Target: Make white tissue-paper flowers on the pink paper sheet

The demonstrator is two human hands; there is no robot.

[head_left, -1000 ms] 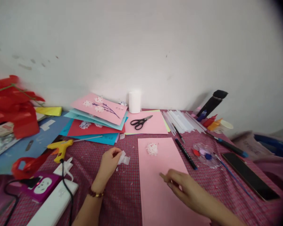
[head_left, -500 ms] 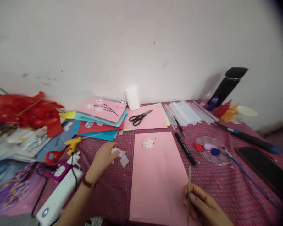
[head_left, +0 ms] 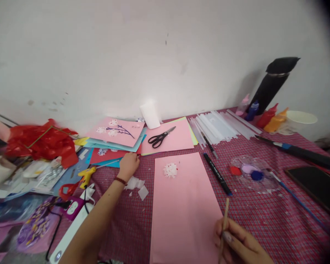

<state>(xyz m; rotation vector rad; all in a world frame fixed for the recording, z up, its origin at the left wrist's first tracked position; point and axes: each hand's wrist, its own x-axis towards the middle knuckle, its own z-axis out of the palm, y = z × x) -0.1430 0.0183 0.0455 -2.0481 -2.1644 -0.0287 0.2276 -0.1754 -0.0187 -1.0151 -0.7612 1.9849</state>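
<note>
A pink paper sheet (head_left: pixel 181 205) lies in front of me on the red checked tablecloth (head_left: pixel 253 216), with a small white paper flower (head_left: pixel 170 170) near its far end. My right hand (head_left: pixel 240 245) at the bottom edge is closed round a thin wooden stick (head_left: pixel 224 223) that points upward. My left hand (head_left: pixel 128 165) reaches forward to the edge of a stack of coloured cards (head_left: pixel 114 141); its fingers curl downward and what they hold, if anything, is hidden. White paper scraps (head_left: pixel 137 185) lie just beside that wrist.
Black scissors (head_left: pixel 161 137) rest on another pink sheet. A black marker (head_left: pixel 217 173), a paint palette (head_left: pixel 251 175), a brush (head_left: pixel 297 201), clear glue sticks (head_left: pixel 217 128), paint bottles (head_left: pixel 269 116), a dark flask (head_left: pixel 272 84) and a phone (head_left: pixel 316 185) sit right. A yellow glue gun (head_left: pixel 86 175), power strip and red paper lie left.
My left hand has let go of the white scraps and moved forward to the card stack. My right hand picked up the stick and drew back toward me. The view shifted left and up.
</note>
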